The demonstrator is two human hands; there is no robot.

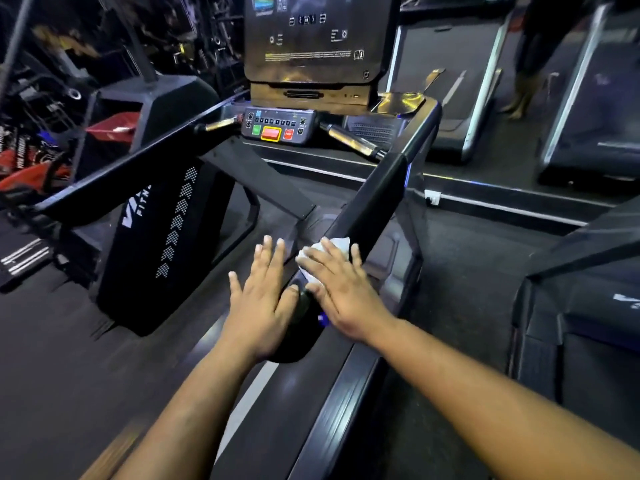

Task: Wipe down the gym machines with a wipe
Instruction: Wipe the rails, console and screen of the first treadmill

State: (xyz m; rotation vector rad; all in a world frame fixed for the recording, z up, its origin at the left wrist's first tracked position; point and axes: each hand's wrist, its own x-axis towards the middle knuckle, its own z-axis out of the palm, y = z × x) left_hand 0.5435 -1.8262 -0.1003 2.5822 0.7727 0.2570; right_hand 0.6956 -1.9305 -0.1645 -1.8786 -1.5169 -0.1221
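Right hand [341, 289], centre-right of frame, lies flat w/ straight fingers, pressing white wipe [317, 258] onto near end of treadmill's right handrail [377, 199]. Left hand [259, 303] beside it, fingers spread, holding nothing, palm by the rail's end cap. Wipe looks thin, soft, damp, prob. bunches easily; best kept under palm & fingertips, not pinched by a corner.

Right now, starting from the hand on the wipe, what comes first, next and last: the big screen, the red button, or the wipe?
From the right hand:
1. The wipe, under its fingers on the right handrail.
2. The red button, farther ahead on the small control panel.
3. The big screen, farthest, standing above that panel.
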